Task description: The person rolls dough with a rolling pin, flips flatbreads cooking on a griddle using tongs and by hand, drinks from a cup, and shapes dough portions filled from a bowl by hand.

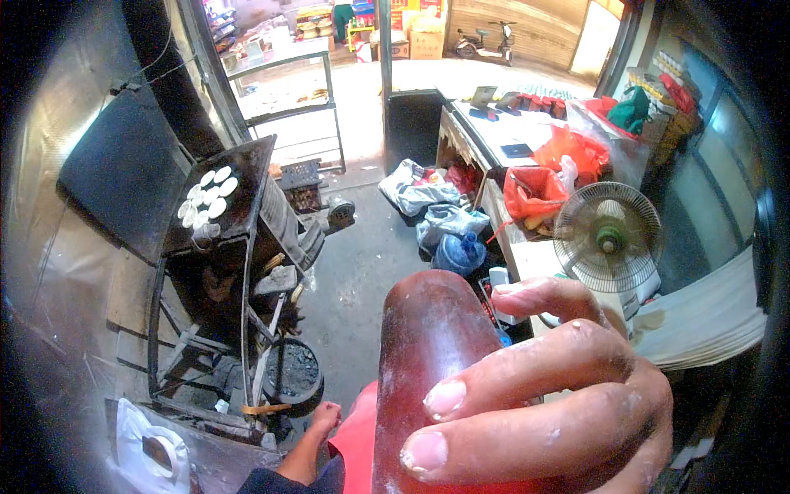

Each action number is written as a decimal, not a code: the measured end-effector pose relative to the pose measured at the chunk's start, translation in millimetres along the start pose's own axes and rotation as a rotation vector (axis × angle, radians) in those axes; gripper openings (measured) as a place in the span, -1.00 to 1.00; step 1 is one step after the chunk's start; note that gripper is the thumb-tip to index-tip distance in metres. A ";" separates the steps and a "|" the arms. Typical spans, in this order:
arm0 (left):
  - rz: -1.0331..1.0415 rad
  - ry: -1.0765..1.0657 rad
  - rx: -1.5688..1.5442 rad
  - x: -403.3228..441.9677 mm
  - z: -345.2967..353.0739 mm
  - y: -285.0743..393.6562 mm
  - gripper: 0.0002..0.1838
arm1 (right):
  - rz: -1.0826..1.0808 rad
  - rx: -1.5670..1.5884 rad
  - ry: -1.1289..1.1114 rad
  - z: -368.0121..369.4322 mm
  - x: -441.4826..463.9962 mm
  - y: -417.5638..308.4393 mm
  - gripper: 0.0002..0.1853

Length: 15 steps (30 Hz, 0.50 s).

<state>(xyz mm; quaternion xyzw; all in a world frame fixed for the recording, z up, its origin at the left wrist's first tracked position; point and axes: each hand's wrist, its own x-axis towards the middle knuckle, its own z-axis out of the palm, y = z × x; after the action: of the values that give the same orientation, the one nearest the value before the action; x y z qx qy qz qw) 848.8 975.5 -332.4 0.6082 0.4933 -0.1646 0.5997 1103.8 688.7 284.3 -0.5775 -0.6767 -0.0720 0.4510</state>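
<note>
Close to the camera, my right hand (559, 403) lies over a thick reddish-brown cylinder (424, 329) with a smooth, rounded end. Two of its fingertips press on the cylinder, while another finger reaches out beside it. White powder clings to the fingers, and pale smears show on the cylinder, whose lower end runs out of the frame. Far lower, my left hand (327, 416) hangs beside a red apron (359, 432), its fingers curled in and nothing showing from them. A dark bucket of grey lumps (309, 398) stands just beyond that hand.
Left, a dark griddle stand (234, 152) carries several white dough rounds (210, 196). To the right stand a fan (609, 235) and a counter with red bags (535, 193). A blue water jug (459, 253) and grey sacks lie on the floor ahead, before an open doorway.
</note>
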 end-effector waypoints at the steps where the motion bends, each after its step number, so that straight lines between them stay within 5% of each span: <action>1: 0.015 0.001 0.011 -0.4 1.2 1.6 -0.83 | 0.006 0.004 -0.009 -1.5 0.7 0.0 -0.55; 15: 0.024 0.007 -0.015 -3.6 2.3 11.2 -0.81 | 0.125 0.091 -0.146 -18.5 9.3 -0.7 -0.60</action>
<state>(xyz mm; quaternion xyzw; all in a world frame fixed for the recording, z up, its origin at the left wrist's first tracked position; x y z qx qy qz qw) 857.0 974.3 -323.7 0.6102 0.4892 -0.1516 0.6044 1113.6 683.7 301.9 -0.6010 -0.6730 0.0293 0.4301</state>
